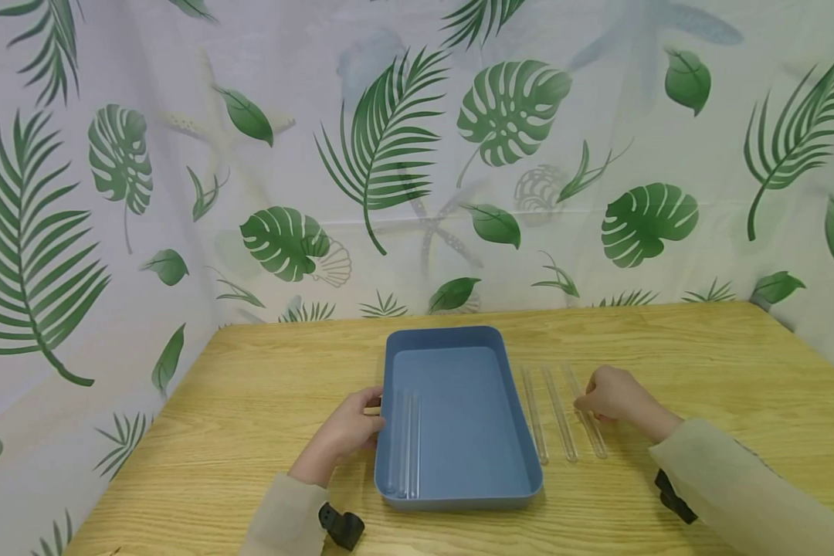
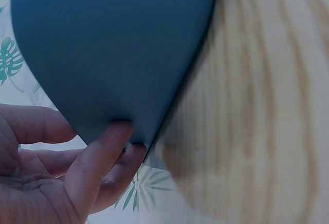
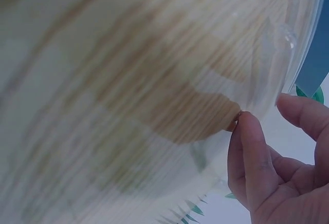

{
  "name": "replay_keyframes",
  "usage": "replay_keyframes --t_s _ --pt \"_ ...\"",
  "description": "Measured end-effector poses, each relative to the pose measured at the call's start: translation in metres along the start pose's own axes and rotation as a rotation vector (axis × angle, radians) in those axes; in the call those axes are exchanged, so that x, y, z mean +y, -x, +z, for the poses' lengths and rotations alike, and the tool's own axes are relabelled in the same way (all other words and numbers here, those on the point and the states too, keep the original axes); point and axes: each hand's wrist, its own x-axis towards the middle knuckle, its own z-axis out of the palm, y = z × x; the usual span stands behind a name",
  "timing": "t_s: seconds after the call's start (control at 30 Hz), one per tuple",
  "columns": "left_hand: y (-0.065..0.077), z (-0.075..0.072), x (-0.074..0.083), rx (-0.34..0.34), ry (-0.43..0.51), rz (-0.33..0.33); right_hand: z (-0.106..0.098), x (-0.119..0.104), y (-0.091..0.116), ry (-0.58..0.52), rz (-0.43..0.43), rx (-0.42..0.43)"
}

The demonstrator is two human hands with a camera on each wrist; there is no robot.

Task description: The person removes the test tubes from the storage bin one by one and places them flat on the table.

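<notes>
A blue rectangular tray [image 1: 459,425] lies on the table, with three clear test tubes [image 1: 405,444] side by side along its left wall. My left hand [image 1: 347,425] touches the outside of that wall; the left wrist view shows its fingertips [image 2: 121,127] against the blue surface. To the right of the tray, three more clear test tubes lie on the wood: a near one [image 1: 535,417], a middle one [image 1: 560,417] and the rightmost one [image 1: 593,436]. My right hand [image 1: 615,398] pinches the rightmost test tube partway along its length, thumb and fingers on either side of it.
The wooden table [image 1: 264,432] reaches back to a white cloth [image 1: 417,270] printed with green leaves, which also hangs at both sides. A black wrist camera [image 1: 340,527] sits on the left sleeve, another wrist camera [image 1: 676,496] on the right.
</notes>
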Motion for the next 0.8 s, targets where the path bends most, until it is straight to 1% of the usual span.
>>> replay_keyframes --t_s 0.17,0.53,0.67,0.8 --pt "0.0000 0.0002 0.0001 -0.001 0.000 0.000 0.0006 0.0050 -0.0036 -0.008 -0.006 -0.016" --pt "0.0004 0.0001 0.0009 -0.004 0.011 0.000 0.0012 -0.0013 0.0023 0.022 0.009 0.011" --pt "0.0004 -0.0001 0.0005 -0.005 0.014 0.003 0.0007 -0.0014 0.0025 0.026 0.001 0.018" --pt "0.0005 0.0000 0.0000 0.002 -0.001 0.003 0.0002 -0.0026 0.0038 0.023 -0.007 0.020"
